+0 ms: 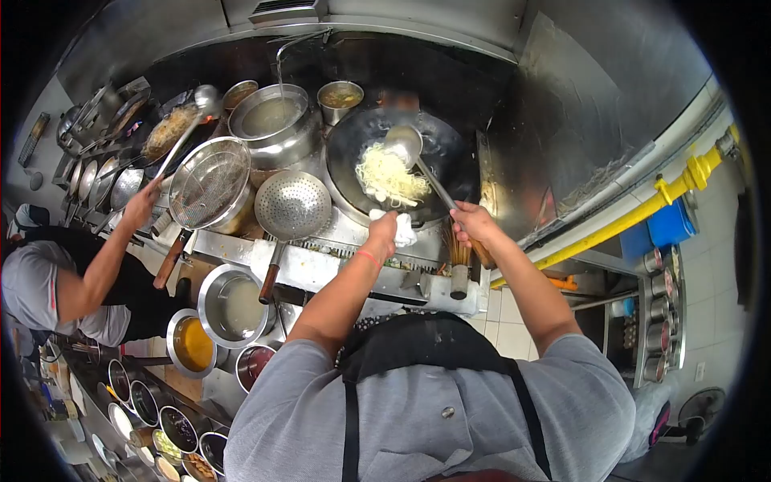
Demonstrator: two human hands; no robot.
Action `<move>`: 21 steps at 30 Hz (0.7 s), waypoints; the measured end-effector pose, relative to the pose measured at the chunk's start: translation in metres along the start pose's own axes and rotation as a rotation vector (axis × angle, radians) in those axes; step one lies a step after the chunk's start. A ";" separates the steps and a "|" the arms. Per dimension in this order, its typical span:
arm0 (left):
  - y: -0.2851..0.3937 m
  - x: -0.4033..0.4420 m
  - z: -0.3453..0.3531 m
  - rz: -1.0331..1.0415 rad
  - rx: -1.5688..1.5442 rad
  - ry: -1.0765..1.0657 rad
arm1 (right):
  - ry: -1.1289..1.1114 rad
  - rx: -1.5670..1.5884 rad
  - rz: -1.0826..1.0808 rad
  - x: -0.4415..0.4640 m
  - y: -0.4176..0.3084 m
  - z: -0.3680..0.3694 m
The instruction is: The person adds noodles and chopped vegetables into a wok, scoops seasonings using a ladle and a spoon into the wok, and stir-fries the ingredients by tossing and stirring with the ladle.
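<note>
My left hand (pixel 384 231) is closed on a folded white cloth (pixel 404 229) at the near rim of a large black wok (pixel 454 149). Whether the wok's rim or a handle lies under the cloth is hidden. My right hand (pixel 475 225) grips the long handle of a metal ladle (pixel 404 143). The ladle's bowl is over the wok, touching or just above a heap of pale noodles (pixel 385 178) in the wok's left half. A bamboo brush (pixel 459 261) stands just below my right hand.
Left of the wok are a perforated strainer (pixel 292 205), a wire-mesh strainer (pixel 210 183) and a large pot (pixel 270 116). A co-worker's hand (pixel 143 202) works a ladle in another wok. A yellow pipe (pixel 626 215) runs along the right wall. Sauce pots (pixel 193 344) stand lower left.
</note>
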State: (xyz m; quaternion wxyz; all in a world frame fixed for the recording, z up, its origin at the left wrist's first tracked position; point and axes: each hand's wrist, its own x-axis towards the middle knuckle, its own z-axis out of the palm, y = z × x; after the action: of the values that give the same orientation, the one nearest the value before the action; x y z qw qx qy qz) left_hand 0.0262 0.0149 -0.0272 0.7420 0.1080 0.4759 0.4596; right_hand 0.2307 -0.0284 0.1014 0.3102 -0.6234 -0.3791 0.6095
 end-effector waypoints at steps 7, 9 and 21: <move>0.001 0.008 0.000 0.026 0.023 0.024 | 0.143 -0.088 -0.144 0.060 -0.003 0.029; 0.005 0.014 -0.006 -0.029 0.009 0.014 | 0.107 -0.033 -0.072 0.045 0.003 0.026; 0.000 0.004 0.008 0.032 0.056 0.126 | 0.020 0.076 0.048 0.017 0.003 0.014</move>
State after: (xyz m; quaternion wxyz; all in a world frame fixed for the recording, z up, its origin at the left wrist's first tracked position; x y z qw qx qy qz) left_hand 0.0333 0.0197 -0.0254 0.6998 0.1071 0.5326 0.4638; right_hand 0.2163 -0.0162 0.0891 0.3228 -0.6263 -0.3373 0.6243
